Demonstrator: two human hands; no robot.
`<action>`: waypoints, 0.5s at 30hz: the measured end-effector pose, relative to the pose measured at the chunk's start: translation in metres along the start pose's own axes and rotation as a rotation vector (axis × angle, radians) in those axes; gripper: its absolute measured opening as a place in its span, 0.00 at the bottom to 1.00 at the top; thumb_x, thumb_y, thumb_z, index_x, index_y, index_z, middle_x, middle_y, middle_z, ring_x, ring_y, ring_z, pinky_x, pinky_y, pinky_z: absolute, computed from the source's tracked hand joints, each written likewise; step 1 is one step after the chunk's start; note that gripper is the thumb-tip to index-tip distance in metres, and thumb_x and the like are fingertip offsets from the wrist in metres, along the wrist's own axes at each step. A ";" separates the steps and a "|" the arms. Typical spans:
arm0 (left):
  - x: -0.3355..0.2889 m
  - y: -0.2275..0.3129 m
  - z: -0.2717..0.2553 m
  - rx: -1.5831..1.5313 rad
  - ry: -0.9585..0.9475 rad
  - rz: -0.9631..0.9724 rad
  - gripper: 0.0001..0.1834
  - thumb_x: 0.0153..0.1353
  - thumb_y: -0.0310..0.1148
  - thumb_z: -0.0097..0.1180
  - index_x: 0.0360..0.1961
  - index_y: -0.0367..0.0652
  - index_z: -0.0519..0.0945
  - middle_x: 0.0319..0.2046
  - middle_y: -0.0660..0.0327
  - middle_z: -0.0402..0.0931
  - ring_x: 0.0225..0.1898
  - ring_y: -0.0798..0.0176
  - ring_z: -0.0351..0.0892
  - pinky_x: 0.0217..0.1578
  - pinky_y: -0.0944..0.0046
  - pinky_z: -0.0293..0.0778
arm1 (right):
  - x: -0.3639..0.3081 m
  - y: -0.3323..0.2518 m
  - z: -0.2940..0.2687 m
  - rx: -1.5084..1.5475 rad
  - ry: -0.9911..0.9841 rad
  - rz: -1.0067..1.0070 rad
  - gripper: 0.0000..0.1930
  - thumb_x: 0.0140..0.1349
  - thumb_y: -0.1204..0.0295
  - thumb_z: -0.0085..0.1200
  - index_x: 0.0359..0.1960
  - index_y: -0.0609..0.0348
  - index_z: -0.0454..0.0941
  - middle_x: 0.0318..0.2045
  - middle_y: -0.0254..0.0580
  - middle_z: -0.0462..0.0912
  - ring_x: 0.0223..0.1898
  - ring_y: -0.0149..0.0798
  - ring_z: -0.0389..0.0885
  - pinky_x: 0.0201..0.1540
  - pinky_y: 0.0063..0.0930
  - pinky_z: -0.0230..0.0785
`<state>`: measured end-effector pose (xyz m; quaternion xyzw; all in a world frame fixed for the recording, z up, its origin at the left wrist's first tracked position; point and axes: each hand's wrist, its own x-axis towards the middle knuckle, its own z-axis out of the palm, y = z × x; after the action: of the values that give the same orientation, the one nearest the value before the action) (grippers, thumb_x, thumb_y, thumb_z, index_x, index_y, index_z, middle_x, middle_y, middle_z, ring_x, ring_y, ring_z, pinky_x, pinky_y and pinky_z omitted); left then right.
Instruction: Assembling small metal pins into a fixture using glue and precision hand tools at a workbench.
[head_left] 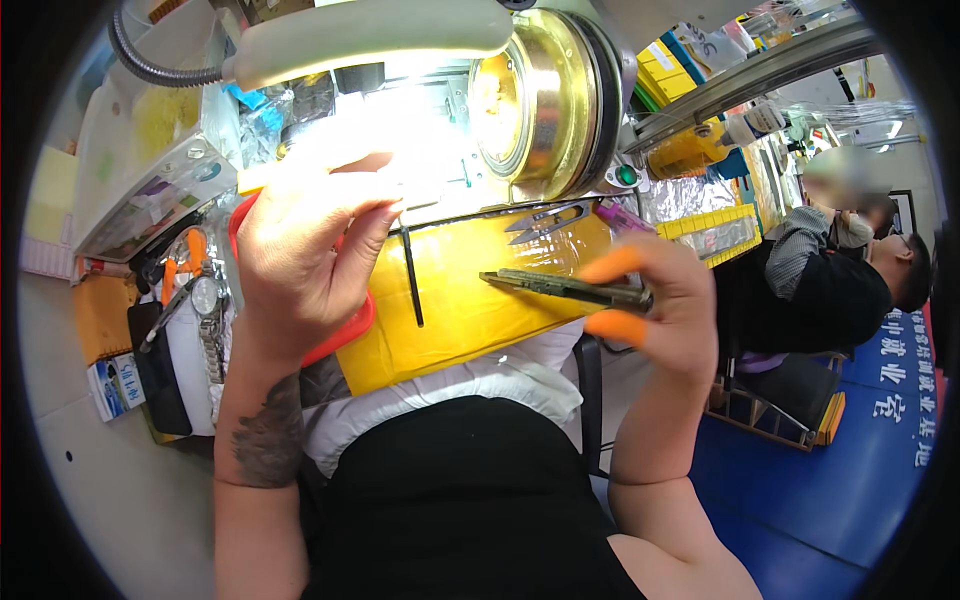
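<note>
My left hand (310, 245) is closed in a pinch under the bright lamp, thumb against fingers; what lies between the fingertips is washed out by glare. Just below those fingertips a thin black stick (413, 280) shows against the yellow work surface (400, 355); I cannot tell whether it touches the hand. My right hand (660, 300), with orange covers on thumb and forefinger, grips a dark, narrow metal tool like tweezers (560, 287), its tip pointing left. Beyond it a pair of thread snips (548, 222) lies on the yellow surface.
A white lamp arm (370, 42) crosses above the bench. A round brass-coloured machine part (540, 105) stands behind, beside a green button (626, 176). At left are a clear bin (150, 170), a wristwatch (206, 310) and a red-rimmed item (350, 330). Another person (830, 280) sits at right.
</note>
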<state>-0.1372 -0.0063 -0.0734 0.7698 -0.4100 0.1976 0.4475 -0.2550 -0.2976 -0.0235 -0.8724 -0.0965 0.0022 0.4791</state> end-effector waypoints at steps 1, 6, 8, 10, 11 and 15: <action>0.000 -0.001 0.000 0.002 0.000 -0.004 0.09 0.56 0.15 0.62 0.38 0.37 0.82 0.48 0.48 0.83 0.51 0.53 0.83 0.55 0.58 0.74 | 0.009 -0.005 0.010 0.005 -0.088 0.000 0.15 0.50 0.74 0.70 0.39 0.64 0.83 0.28 0.44 0.82 0.27 0.37 0.81 0.30 0.28 0.67; 0.003 0.001 -0.002 0.039 -0.001 0.022 0.08 0.57 0.16 0.63 0.38 0.37 0.82 0.48 0.48 0.83 0.50 0.53 0.83 0.54 0.58 0.74 | 0.011 -0.001 0.016 0.040 0.023 -0.177 0.13 0.49 0.73 0.67 0.37 0.65 0.84 0.26 0.46 0.85 0.28 0.42 0.84 0.39 0.31 0.72; 0.005 0.004 -0.003 0.051 -0.012 0.018 0.08 0.57 0.16 0.63 0.38 0.37 0.82 0.48 0.48 0.83 0.50 0.53 0.83 0.54 0.59 0.75 | 0.011 -0.024 0.031 0.106 0.227 -0.272 0.13 0.49 0.73 0.67 0.37 0.64 0.84 0.27 0.46 0.85 0.28 0.42 0.84 0.48 0.38 0.72; 0.004 0.003 -0.003 0.061 -0.028 0.016 0.08 0.56 0.17 0.63 0.37 0.37 0.82 0.48 0.48 0.83 0.50 0.53 0.83 0.53 0.59 0.75 | 0.016 -0.032 0.044 0.054 0.424 -0.401 0.13 0.53 0.68 0.66 0.37 0.64 0.82 0.27 0.44 0.84 0.30 0.40 0.84 0.63 0.59 0.62; 0.003 0.003 -0.003 0.056 -0.018 -0.001 0.08 0.56 0.17 0.63 0.37 0.37 0.82 0.47 0.48 0.83 0.49 0.54 0.83 0.53 0.59 0.75 | 0.018 -0.033 0.048 -0.064 0.411 -0.437 0.16 0.58 0.63 0.66 0.38 0.64 0.79 0.28 0.42 0.82 0.31 0.38 0.82 0.69 0.74 0.51; 0.003 0.001 -0.002 0.036 0.010 0.005 0.08 0.56 0.17 0.64 0.37 0.37 0.82 0.46 0.49 0.84 0.49 0.54 0.84 0.52 0.60 0.75 | 0.029 -0.031 0.066 -0.244 0.426 -0.444 0.11 0.62 0.68 0.62 0.38 0.65 0.81 0.26 0.41 0.79 0.37 0.44 0.84 0.71 0.70 0.50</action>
<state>-0.1360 -0.0064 -0.0697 0.7758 -0.4058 0.2101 0.4351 -0.2386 -0.2210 -0.0307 -0.8618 -0.1817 -0.2963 0.3695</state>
